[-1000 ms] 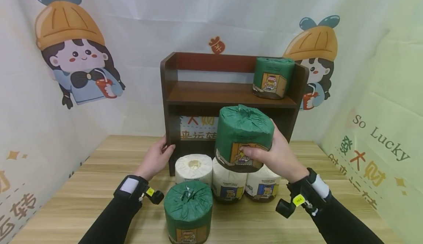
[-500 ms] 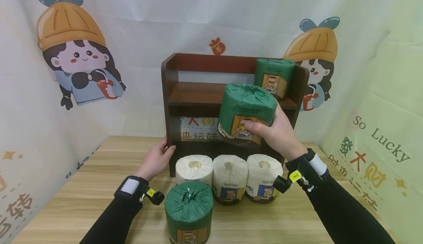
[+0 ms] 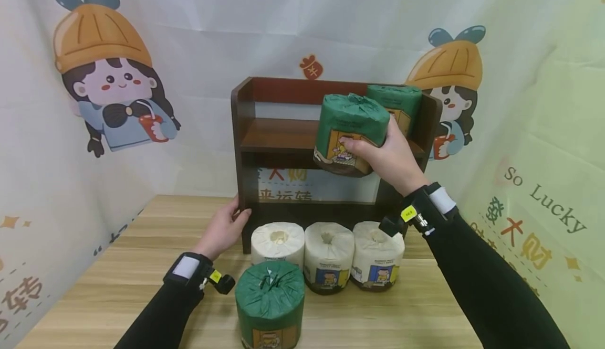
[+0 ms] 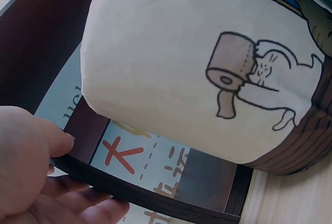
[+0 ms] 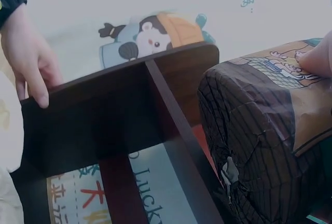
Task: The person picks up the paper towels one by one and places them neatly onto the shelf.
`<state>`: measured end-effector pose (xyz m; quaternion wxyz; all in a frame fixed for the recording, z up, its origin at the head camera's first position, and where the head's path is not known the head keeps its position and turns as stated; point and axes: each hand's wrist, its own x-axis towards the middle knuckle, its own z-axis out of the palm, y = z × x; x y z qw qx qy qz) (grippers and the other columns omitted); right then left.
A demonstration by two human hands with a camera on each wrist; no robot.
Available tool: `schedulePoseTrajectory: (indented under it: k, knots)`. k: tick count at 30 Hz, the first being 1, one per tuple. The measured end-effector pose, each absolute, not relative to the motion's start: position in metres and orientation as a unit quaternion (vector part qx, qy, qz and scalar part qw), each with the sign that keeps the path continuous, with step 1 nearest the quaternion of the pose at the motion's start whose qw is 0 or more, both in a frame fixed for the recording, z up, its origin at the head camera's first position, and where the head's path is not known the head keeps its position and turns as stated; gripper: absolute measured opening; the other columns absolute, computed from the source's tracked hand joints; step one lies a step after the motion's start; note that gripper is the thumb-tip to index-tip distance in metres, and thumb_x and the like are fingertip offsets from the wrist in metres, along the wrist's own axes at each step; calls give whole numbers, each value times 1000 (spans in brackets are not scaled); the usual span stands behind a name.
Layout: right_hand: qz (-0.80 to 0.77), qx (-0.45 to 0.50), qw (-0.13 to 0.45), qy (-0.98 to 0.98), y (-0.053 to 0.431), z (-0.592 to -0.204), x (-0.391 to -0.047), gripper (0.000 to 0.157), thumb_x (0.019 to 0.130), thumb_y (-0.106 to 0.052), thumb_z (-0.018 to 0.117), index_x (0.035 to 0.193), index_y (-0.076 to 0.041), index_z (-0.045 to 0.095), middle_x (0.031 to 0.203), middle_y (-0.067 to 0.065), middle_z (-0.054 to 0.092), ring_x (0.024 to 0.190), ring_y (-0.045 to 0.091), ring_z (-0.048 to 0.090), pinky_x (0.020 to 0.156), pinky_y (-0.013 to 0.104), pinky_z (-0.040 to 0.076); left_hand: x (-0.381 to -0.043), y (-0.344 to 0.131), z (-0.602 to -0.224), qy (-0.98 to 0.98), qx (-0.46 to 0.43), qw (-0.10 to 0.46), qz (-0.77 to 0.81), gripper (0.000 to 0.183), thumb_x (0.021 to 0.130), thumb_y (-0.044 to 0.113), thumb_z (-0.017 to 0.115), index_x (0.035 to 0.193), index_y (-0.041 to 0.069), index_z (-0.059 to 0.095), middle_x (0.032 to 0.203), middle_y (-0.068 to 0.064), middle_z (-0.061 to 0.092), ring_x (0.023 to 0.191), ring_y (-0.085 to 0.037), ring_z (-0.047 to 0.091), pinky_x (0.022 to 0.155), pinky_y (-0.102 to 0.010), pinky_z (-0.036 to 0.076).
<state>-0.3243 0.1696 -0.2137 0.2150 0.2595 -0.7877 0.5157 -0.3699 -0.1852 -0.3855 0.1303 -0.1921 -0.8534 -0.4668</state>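
My right hand [image 3: 394, 155] grips a green-wrapped toilet paper roll [image 3: 352, 123], thumb across its printed front. The roll is in the air before the upper board of a dark brown shelf [image 3: 279, 134], its base tilted toward the right wrist camera. Another green roll [image 3: 402, 97] stands at the upper board's right end, partly hidden behind the held one. Low on the shelf's left side panel, my left hand [image 3: 224, 228] pinches the edge, thumb inside and fingers outside in the left wrist view.
Three white-wrapped rolls [image 3: 329, 249] stand in a row on the wooden table [image 3: 156, 249], before the shelf. A green roll [image 3: 269, 302] stands nearer me, in front of the left one. Printed cloth [image 3: 203, 34] hangs behind and at the sides.
My right hand has raised the green roll from above the white rolls to the height of the upper board. My left hand keeps its place on the side panel.
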Motion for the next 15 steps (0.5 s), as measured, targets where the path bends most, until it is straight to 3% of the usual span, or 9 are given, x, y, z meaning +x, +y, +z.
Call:
schedulePoseTrajectory:
  k: [4, 11, 15]
  knots:
    - [503, 247, 222, -798, 168, -210, -332, 78, 85, -41, 76, 145, -18, 31, 130, 2, 49, 113, 17, 49, 96, 49, 45, -370, -185, -385, -854, -191, 131, -467, 41, 107, 19, 48, 147, 14, 44, 142, -17, 47, 122, -35, 48, 93, -53, 49]
    - [495, 180, 198, -827, 166, -206, -339, 100, 82, -58, 73, 149, -15, 13, 133, 9, 45, 114, 20, 48, 98, 50, 44, -370, -185, -385, -851, -194, 135, -469, 40, 107, 19, 48, 147, 14, 45, 142, -17, 47, 122, -35, 47, 94, -53, 49]
    - [453, 142, 223, -852, 163, -208, -341, 107, 79, -70, 68, 153, -12, 17, 138, 12, 33, 117, 25, 41, 98, 53, 44, -370, -185, -386, -853, -194, 135, -466, 42, 107, 18, 48, 148, 15, 43, 143, -18, 46, 122, -36, 47, 94, -54, 48]
